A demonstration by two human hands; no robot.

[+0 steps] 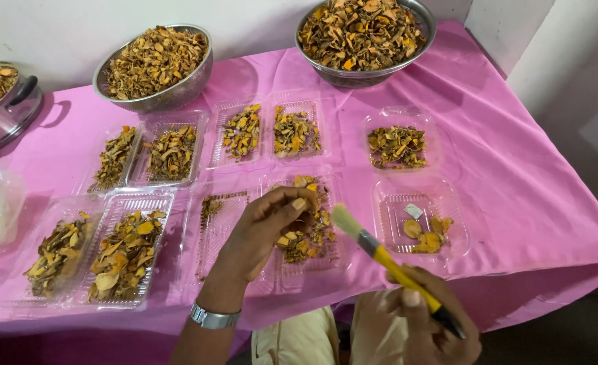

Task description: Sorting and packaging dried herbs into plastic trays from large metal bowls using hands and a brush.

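While both hands work above the pink cloth-covered table (515, 203), the head view shows:
Left hand (265, 226): fingers pinched on dried yellow-brown root slices in the clear plastic clamshell tray (312, 260), apparently to pick through them.
Right hand (427, 324): closed around a yellow-handled paintbrush (380, 253), bristles angled toward that tray.
Behind: two steel bowls (153, 67) heaped with slices.

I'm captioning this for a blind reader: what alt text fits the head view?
A person's left hand reaches into a clear plastic tray of dried yellow-brown slices while the right hand holds a yellow-handled brush. More filled trays and metal bowls sit on a pink tablecloth.
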